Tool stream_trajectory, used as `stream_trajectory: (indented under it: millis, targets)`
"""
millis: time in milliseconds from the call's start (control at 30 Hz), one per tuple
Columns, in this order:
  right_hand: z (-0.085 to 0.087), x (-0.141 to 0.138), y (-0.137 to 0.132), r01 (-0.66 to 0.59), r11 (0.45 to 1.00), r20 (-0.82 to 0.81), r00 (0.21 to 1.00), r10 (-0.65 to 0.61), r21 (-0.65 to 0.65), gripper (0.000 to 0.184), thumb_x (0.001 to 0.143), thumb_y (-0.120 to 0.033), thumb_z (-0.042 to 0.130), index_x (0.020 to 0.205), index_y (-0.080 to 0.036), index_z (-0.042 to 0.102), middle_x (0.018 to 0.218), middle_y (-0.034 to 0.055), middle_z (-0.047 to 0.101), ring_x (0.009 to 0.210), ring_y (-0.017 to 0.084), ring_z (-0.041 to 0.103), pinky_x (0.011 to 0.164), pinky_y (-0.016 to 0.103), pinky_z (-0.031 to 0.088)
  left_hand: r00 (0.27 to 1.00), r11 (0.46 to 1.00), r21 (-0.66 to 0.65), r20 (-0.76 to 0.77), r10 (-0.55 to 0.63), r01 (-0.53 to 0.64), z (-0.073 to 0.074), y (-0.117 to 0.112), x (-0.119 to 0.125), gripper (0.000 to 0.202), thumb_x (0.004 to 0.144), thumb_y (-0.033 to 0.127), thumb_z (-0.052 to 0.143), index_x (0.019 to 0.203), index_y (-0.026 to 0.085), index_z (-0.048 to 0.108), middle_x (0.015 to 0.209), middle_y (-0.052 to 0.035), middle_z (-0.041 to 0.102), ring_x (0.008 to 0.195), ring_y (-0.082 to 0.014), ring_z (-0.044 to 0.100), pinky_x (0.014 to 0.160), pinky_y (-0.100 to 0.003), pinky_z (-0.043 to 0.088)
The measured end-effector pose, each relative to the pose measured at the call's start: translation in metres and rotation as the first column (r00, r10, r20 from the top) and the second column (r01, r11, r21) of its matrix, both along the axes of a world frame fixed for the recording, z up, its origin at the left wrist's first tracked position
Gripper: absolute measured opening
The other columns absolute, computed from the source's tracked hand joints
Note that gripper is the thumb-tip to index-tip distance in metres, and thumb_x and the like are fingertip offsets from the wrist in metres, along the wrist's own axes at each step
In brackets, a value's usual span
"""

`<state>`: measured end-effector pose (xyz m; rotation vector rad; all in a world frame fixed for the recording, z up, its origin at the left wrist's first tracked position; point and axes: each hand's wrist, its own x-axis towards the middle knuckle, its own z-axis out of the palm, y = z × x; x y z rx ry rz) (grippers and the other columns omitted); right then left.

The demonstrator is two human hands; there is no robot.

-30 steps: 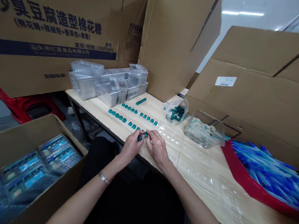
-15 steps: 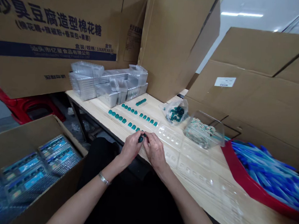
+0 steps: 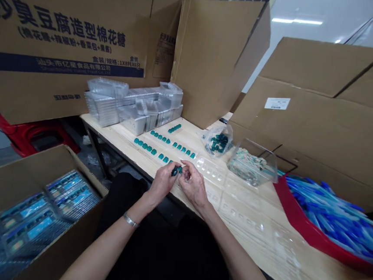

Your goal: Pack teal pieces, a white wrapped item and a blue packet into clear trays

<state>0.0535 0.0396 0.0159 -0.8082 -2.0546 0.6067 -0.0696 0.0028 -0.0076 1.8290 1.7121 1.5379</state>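
Small dark green, block-shaped pieces [image 3: 177,170] are gripped in the fingers of my left hand [image 3: 162,182], just above the table's near edge. Beside them, my right hand [image 3: 194,185] has its thumb and forefinger curled together in a pinch, close against the pieces; whatever its fingertips hold is hidden. Just beyond my hands, rows of similar green pieces [image 3: 145,146] sit in clear moulded trays [image 3: 210,170] on the wooden table. A clear plastic bag [image 3: 210,138] with more dark green pieces stands farther back.
Stacked clear plastic boxes [image 3: 106,107] stand at the back left. To the right are a clear tub [image 3: 271,160] of small pale packets and a red basin [image 3: 293,208] of blue plastic sticks. An open carton [image 3: 82,170] of packed boxes stands at my left; large cardboard boxes [image 3: 213,59] rise behind.
My right fingers have drawn slightly apart from my left and curled, uncovering more of the green pieces in my left hand. The view has shifted a little.
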Motion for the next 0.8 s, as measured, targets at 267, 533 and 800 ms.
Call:
stream_trajectory:
  millis: [267, 533, 800]
  targets:
    - [0.01, 0.012, 0.014, -0.13, 0.845, -0.126, 0.989, 0.075, -0.518, 0.033, 0.076, -0.042, 0.056, 0.091, -0.015, 0.065, 0.068, 0.0023, 0.062, 0.059, 0.012, 0.055, 0.059, 0.026, 0.047, 0.996, 0.995, 0.044, -0.004, 0.089, -0.089, 0.0, -0.002, 0.0, 0.014, 0.082, 0.017, 0.051, 0.094, 0.019, 0.06, 0.086, -0.0035, 0.068, 0.078, -0.0148, 0.063, 0.072, -0.025, 0.048]
    - [0.005, 0.021, 0.04, -0.094, 0.876, -0.118, 0.992, 0.043, -0.473, 0.027, 0.071, -0.038, 0.06, 0.08, -0.014, 0.067, 0.064, 0.0019, 0.063, 0.058, 0.013, 0.057, 0.061, 0.026, 0.046, 0.998, 0.999, -0.005, -0.048, 0.041, -0.042, -0.01, -0.001, -0.006, 0.015, 0.081, 0.016, 0.053, 0.093, 0.019, 0.062, 0.09, -0.0052, 0.069, 0.083, -0.0166, 0.064, 0.076, -0.027, 0.048]
    - [0.003, 0.012, 0.038, -0.203, 0.817, -0.007, 0.972, 0.237, -0.54, 0.029, 0.075, -0.041, 0.058, 0.083, -0.014, 0.068, 0.06, -0.0007, 0.06, 0.056, 0.011, 0.054, 0.059, 0.024, 0.043, 0.997, 0.998, 0.003, -0.047, 0.067, -0.067, -0.021, 0.0, -0.005, 0.016, 0.081, 0.018, 0.053, 0.094, 0.018, 0.062, 0.087, -0.005, 0.069, 0.081, -0.016, 0.064, 0.074, -0.026, 0.048]
